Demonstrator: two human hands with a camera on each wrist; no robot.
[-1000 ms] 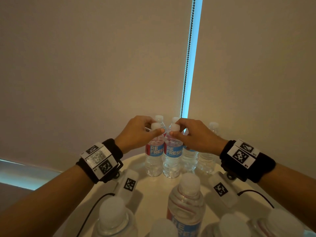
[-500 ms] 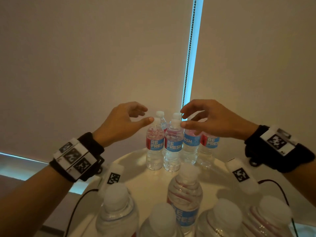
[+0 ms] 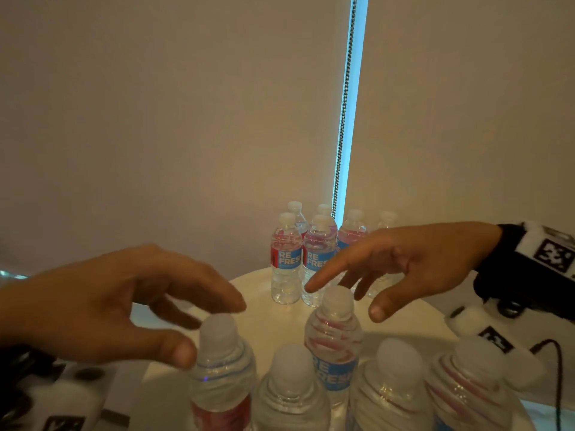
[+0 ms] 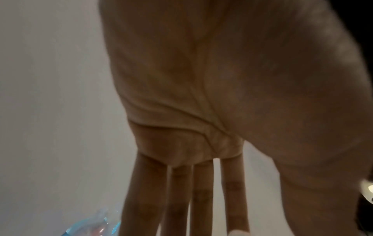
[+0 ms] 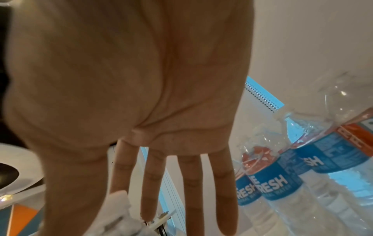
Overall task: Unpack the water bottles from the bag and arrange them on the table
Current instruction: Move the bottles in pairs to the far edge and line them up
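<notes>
Several clear water bottles with blue and red labels stand in a far cluster (image 3: 286, 259) on the round white table (image 3: 267, 325); the same cluster shows in the right wrist view (image 5: 282, 180). Several more bottles stand close to me in a near row (image 3: 292, 387). My left hand (image 3: 211, 328) hovers open just above the white cap (image 3: 219, 332) of the near left bottle. My right hand (image 3: 342, 301) hovers open over the cap (image 3: 337, 301) of the near middle bottle. Neither hand holds anything. The wrist views show straight fingers (image 4: 199, 198), (image 5: 189, 183). No bag is in view.
A beige roller blind fills the wall behind the table, with a bright blue gap (image 3: 353, 104) and a bead chain (image 3: 343, 113) hanging down it. The table edge curves close on the left (image 3: 155, 368). A black cable (image 3: 557, 368) hangs from my right wrist.
Both hands let go of the far bottles' caps, opened, and drew back toward me. They now hover over the near row's caps.
</notes>
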